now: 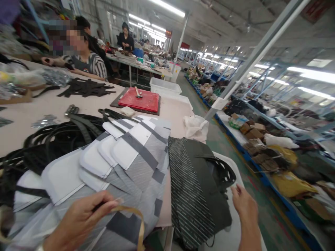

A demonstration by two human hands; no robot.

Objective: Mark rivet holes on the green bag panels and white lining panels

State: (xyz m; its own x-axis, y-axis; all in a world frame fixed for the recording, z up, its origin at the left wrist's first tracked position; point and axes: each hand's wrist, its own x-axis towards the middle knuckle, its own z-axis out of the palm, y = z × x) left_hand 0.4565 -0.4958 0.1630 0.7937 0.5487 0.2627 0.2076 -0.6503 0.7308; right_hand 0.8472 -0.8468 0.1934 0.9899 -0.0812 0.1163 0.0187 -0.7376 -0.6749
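My left hand [87,212] is closed, with a narrow tan strip [138,214] running out from its fingers and curving down. Beneath it, grey and white fabric panels [141,167] lie overlapped in a fanned stack, some crossed by dark bands. On the right, my right hand [244,200] has its fingers curled beside the looped black straps [227,170] of a dark panel with white diagonal stripes [191,191]. Whatever sits between those fingers, if anything, is too small to make out. The dark panel hangs over the table edge onto a white bin [232,157].
Bundled black straps [65,139] lie on the table's left. Farther back are a red board [140,99] with a hammer [138,92], dark strips [85,87] and small metal parts [44,121]. A person [86,62] sits across the table. An aisle and a metal post [243,66] are at right.
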